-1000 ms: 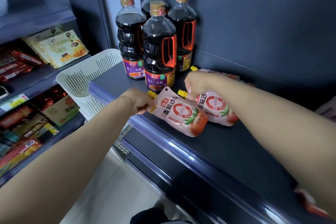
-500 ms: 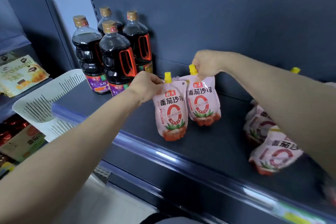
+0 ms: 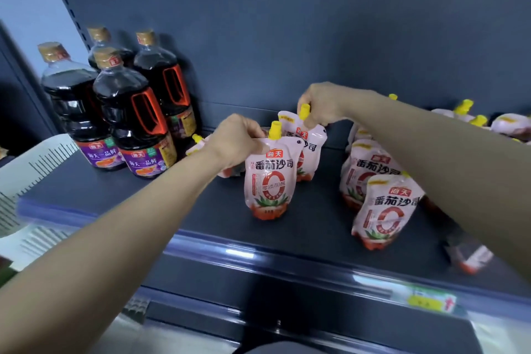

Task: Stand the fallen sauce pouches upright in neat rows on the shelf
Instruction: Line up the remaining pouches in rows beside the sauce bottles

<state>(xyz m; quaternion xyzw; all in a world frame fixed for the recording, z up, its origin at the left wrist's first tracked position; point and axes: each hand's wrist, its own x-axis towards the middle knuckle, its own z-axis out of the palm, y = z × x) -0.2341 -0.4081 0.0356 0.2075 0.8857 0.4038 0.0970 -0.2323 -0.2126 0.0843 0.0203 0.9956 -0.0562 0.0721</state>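
Both hands hold sauce pouches upright at the middle of the shelf (image 3: 138, 192).

The left hand (image 3: 238, 139) pinches the top corner of the front pouch (image 3: 270, 181) beside its yellow cap. Just behind, the right hand (image 3: 323, 105) curls round the spout of the rear pouch (image 3: 311, 146). Both pouches stand on the dark shelf at frame centre. More pouches (image 3: 385, 210) stand at right, and dark bottles (image 3: 129, 115) cluster at upper left.

Upright on shelf (image 3: 313, 227): front pouch (image 3: 270, 181) in left hand (image 3: 237, 139), rear pouch (image 3: 312, 142) in right hand (image 3: 321, 103)
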